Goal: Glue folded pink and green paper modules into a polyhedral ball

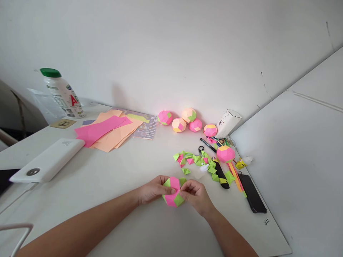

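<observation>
A pink and green folded-paper ball (172, 200) is held low over the near part of the table. My left hand (154, 190) grips it from the left, thumb lying across a pink face. On the other side, my right hand (197, 195) is closed in a pinch at the ball's right edge; whether a small paper piece is between those fingertips is hidden. Just beyond the hands lie several small folded green and pink paper pieces (185, 171), with a small white-capped bottle (203, 169) among them.
Finished paper balls (179, 125) sit along the wall, and another ball (225, 154) rests at right. A box cutter (222, 175), pen (208, 145), glue bottle (243, 162) and phone (252, 192) lie right. Paper sheets (115, 134), power bank (48, 160) and drink bottle (63, 94) stand left.
</observation>
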The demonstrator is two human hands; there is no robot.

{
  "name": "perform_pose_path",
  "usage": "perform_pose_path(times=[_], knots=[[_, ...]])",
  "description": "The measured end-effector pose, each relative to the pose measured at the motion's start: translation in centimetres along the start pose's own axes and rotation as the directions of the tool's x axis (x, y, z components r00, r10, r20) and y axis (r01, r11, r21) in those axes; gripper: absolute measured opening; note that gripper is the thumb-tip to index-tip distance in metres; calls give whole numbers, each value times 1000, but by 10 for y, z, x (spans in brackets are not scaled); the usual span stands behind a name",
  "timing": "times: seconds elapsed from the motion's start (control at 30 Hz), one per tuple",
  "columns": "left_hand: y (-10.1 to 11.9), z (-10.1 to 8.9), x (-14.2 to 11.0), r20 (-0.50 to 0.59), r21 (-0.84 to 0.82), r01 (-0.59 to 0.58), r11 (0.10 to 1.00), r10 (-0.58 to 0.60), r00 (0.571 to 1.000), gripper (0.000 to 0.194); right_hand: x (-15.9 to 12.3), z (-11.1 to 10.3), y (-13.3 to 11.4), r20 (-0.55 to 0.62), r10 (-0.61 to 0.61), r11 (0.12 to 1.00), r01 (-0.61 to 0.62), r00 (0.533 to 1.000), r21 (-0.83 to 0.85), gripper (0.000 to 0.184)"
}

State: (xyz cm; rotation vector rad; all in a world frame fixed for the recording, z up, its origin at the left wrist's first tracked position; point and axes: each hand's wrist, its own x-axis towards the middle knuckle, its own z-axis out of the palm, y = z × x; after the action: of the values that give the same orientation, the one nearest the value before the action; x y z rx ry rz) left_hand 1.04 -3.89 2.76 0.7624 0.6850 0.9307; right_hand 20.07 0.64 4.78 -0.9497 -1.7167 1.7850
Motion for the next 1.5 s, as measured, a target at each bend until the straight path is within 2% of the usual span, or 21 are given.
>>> perform_pose_path(times=[0.13, 0.3, 0.53, 0.67, 0.77, 0.87, 1.0, 1.07, 1.23, 1.5], knots=[[-3, -1, 1, -13, -10, -9, 1000, 9, 1000, 22, 2, 0, 3, -3, -12, 998, 12, 1000, 63, 12], [-7, 0, 2, -72, -113, -52, 992, 44, 996, 39, 3, -3, 5, -52, -12, 981, 22, 999, 191, 15], [-8, -1, 7, -155, -227, -71, 971, 36, 987, 32, 2, -5, 5, -120, -8, 966, 39, 993, 254, 15], [-11, -3, 7, -99, -241, -77, 967, 54, 994, 31, 2, -6, 5, -179, 8, 971, 35, 984, 236, 18], [-11, -5, 5, -43, -222, -66, 973, 58, 997, 20, 3, -6, 6, -203, 11, 974, 35, 979, 223, 19], [-9, -4, 3, -24, -175, -59, 983, 55, 998, 14, 4, -5, 6, -168, 20, 972, 21, 986, 236, 21], [-5, -1, 2, -6, -154, -75, 985, 75, 997, 18, 4, -3, 5, -19, 59, 961, -52, 998, 270, 35], [-4, 0, 2, -9, -150, -71, 986, 70, 998, 20, 4, -3, 6, 17, 77, 958, -79, 997, 277, 41], [-5, -1, 2, -16, -124, -55, 991, 53, 998, 15, 5, -3, 7, 13, 77, 957, -77, 997, 279, 43], [-5, 0, 2, -28, -134, -56, 989, 53, 998, 14, 2, -4, 0, 1, 68, 974, -66, 998, 219, 32]])
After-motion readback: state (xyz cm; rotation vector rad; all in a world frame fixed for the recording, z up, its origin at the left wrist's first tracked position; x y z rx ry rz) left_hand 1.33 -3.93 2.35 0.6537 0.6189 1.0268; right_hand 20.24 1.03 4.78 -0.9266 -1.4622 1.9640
